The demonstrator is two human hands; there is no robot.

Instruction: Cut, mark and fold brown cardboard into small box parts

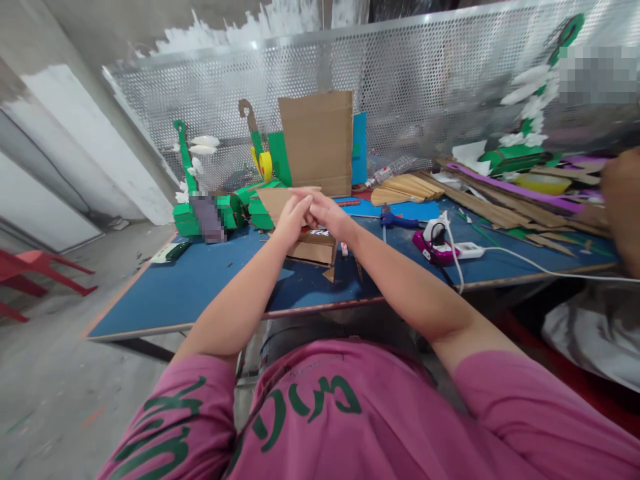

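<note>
My left hand (294, 217) and my right hand (327, 212) meet over the middle of the blue table. Both hands are closed at the near edge of a flat brown cardboard piece (274, 201), their fingers touching one another. My fingers partly hide that edge, so the exact grip is unclear. Just below them lies a small cardboard box (314, 251) with a black-and-white patch on top. A small white and red item (345, 249) rests beside the box. Behind the hands stands a large cardboard panel (320, 143).
Green cardboard models with white petals (185, 217) stand at the left. To the right are a blue glue gun (403, 221), a purple power strip (434, 249) with trailing cables, and piled cardboard strips (480, 200). A perforated metal screen (415, 87) backs the table. A person is partly visible at the right edge.
</note>
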